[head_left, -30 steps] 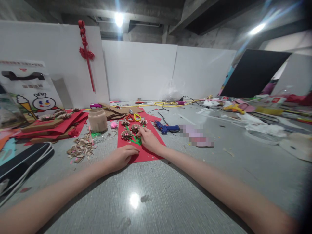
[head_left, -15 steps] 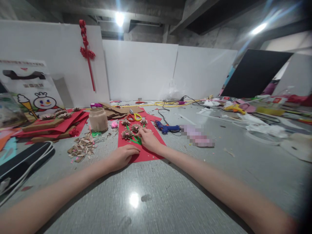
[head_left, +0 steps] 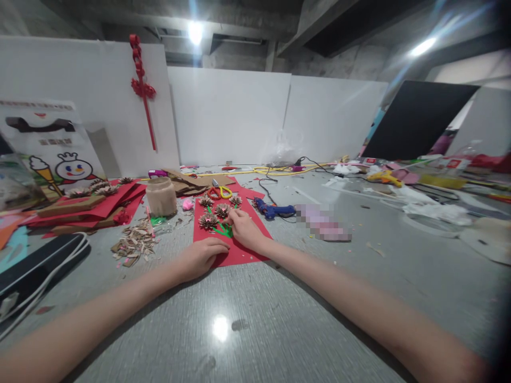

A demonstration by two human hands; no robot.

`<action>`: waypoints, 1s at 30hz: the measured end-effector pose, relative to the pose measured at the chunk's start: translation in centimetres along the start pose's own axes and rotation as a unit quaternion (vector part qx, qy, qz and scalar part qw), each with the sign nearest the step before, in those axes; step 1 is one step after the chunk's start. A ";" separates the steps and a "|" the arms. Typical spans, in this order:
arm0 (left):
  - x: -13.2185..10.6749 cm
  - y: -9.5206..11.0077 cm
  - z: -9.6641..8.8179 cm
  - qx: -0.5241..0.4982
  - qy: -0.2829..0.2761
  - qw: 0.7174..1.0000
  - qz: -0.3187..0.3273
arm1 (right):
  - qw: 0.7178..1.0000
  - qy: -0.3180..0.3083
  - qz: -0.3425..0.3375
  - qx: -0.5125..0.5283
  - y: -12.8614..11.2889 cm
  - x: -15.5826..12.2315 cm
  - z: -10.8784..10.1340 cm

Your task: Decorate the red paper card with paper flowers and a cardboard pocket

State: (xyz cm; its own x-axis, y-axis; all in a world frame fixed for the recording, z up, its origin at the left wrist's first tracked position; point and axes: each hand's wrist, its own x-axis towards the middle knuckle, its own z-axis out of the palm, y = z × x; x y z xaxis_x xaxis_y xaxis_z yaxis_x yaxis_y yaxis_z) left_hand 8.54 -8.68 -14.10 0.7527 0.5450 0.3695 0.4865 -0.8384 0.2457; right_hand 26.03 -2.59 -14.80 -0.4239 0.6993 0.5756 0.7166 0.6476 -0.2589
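A red paper sheet (head_left: 239,254) lies on the grey table. On it are several brown layered flowers (head_left: 208,221) with pink centres and green paper stems (head_left: 224,231). The fingers of my right hand (head_left: 246,230) are pinched together at the upper end of the green stems, beside the middle flower; the fingertips partly hide what they grip. My left hand (head_left: 205,255) rests on the lower left of the sheet, fingers stretched out and lying flat, holding nothing. Scissors (head_left: 220,192) with red and yellow handles lie just behind the flowers.
Right of the sheet lies a blue glue gun (head_left: 275,209) with its cord. To the left stand a jar (head_left: 161,197) and a heap of cardboard scraps (head_left: 134,242). A dark power strip (head_left: 48,263) with a white cable is at far left, near stacked red sheets (head_left: 123,198).
Both hands stay almost where they were on the red sheet. The view has shifted very slightly; nothing else visibly differs.
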 end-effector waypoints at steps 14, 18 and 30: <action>0.0 0.0 0.0 -0.004 0.000 1.000 -0.001 | 1.000 -0.011 -0.012 -0.015 0.2 0.1 0.2; 0.0 0.0 0.1 -0.004 0.001 1.000 0.004 | 1.000 -0.014 -0.024 -0.013 0.3 0.1 0.4; 0.0 0.0 0.0 0.002 0.008 1.000 0.003 | 1.000 0.001 0.014 0.007 -0.2 0.0 -0.3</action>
State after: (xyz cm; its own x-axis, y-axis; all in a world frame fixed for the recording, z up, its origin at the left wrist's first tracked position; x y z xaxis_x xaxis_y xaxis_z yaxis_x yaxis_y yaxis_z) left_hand 8.53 -8.72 -14.08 0.7480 0.5403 0.3854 0.4838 -0.8415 0.2406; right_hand 26.03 -2.82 -14.50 -0.4018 0.7168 0.5700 0.7209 0.6314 -0.2858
